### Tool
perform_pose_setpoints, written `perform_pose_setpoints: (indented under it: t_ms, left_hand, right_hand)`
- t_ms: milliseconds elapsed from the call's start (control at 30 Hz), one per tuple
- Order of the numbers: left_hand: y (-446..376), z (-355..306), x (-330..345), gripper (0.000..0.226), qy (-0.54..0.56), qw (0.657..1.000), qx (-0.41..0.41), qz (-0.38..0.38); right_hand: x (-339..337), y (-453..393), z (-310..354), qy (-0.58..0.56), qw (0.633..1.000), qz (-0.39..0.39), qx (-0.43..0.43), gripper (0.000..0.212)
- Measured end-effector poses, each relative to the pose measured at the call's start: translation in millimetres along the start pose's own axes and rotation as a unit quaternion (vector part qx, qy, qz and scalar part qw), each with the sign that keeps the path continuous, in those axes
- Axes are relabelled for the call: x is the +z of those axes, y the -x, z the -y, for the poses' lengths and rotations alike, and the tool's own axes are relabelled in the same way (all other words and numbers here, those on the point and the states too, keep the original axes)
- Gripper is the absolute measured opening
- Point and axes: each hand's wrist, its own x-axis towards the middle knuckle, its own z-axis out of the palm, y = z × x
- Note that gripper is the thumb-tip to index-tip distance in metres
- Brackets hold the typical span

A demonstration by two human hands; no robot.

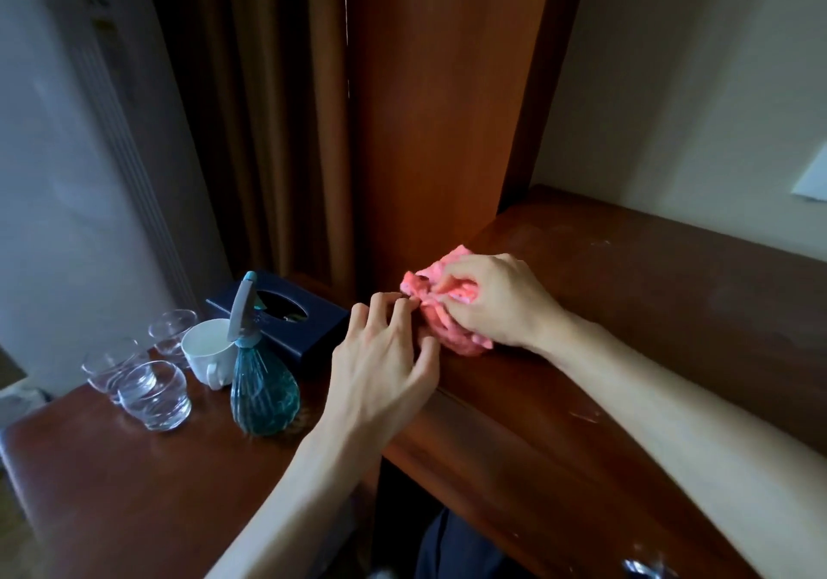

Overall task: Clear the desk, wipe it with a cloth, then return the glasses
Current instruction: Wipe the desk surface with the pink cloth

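1. The cloth (447,310), pink and bunched, lies on the upper table (649,310) at its left end, close to the front edge and just beside the wooden upright (438,108).
2. The right hand (496,305) rests on the cloth from the right, fingers curled into it and pinching a fold.
3. The left hand (385,368) comes in from the lower left; its fingertips pinch the cloth's left edge, the palm hanging over the table's front edge.
4. So both hands are clamped on the one cloth, close together, and the cloth sits between them. Its bunched shape has no clear long axis; it seems they are spreading or refolding it for wiping.
5. The bare table surface runs away to the right of the cloth, so a wipe would likely travel rightward, led by the right hand, which is the nearer to that stretch.
6. The glasses (152,395), three of them, stand on the lower side table (112,489) near its back left edge, well apart from the hands, on the left hand's side.
7. Beside the glasses are a white cup (208,352), a teal spray bottle (262,395) and a dark tissue box (286,323).
8. No brand, label or writing can be read anywhere.
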Motion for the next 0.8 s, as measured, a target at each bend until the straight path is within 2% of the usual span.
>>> perform_pose_setpoints:
  t_ms: [33, 67, 167, 233, 300, 367, 400, 433, 500, 533, 667, 700, 767, 800]
  left_hand:
    - [-1, 0, -1, 0.057, 0.005, 1.000, -0.003, 0.011]
    - [-3, 0, -3, 0.057, 0.009, 1.000, -0.008, 0.020]
    - [-18, -1, -9, 0.049, 0.015, 0.999, -0.025, 0.031]
    - [-32, -1, -9, 0.040, 0.018, 0.999, -0.034, 0.033]
    - [-44, -3, -5, 0.033, 0.034, 0.996, -0.057, 0.056]
    - [-48, -6, -1, 0.034, 0.021, 0.995, -0.067, 0.068]
    - [-47, -8, 0, 0.039, -0.003, 0.996, -0.063, 0.068]
    - [-44, -10, 0, 0.044, -0.029, 0.995, -0.054, 0.073]
    - [-43, -10, 3, 0.051, -0.070, 0.994, -0.024, 0.086]
    - [-45, -8, 4, 0.051, -0.076, 0.993, -0.014, 0.085]
    - [-56, -8, 9, 0.042, -0.091, 0.989, 0.009, 0.115]
    - [-55, -9, 8, 0.041, -0.094, 0.989, 0.004, 0.116]
    - [-52, -10, 7, 0.041, -0.101, 0.989, -0.001, 0.112]
    - [-51, -10, 6, 0.041, -0.105, 0.988, 0.003, 0.111]
  right_hand:
    - [-7, 5, -3, -0.038, 0.999, 0.018, 0.009, 0.012]
    - [-8, 6, -7, -0.046, 0.999, 0.002, 0.010, 0.014]
    - [11, -15, -13, 0.085, 0.992, -0.076, 0.046, 0.030]
    - [23, -27, -2, 0.163, 0.981, -0.065, 0.080, 0.042]
    - [27, -23, 4, 0.158, 0.985, -0.062, 0.016, 0.048]
    - [21, -8, -11, 0.069, 0.993, -0.060, -0.075, 0.039]
    - [14, -10, -24, 0.045, 0.994, -0.055, -0.079, 0.034]
    - [8, -19, -37, 0.048, 0.996, -0.054, -0.047, 0.035]
    - [2, -32, -49, 0.119, 0.988, -0.078, 0.063, 0.049]
    - [5, -35, -47, 0.135, 0.985, -0.082, 0.071, 0.054]
    - [-3, -18, -42, 0.026, 0.999, -0.029, -0.024, 0.026]
    - [-10, -24, -48, 0.018, 0.999, -0.021, 0.017, 0.029]
    - [-16, -39, -64, 0.079, 0.986, -0.048, 0.142, 0.037]
    - [-11, -41, -66, 0.103, 0.980, -0.047, 0.164, 0.036]
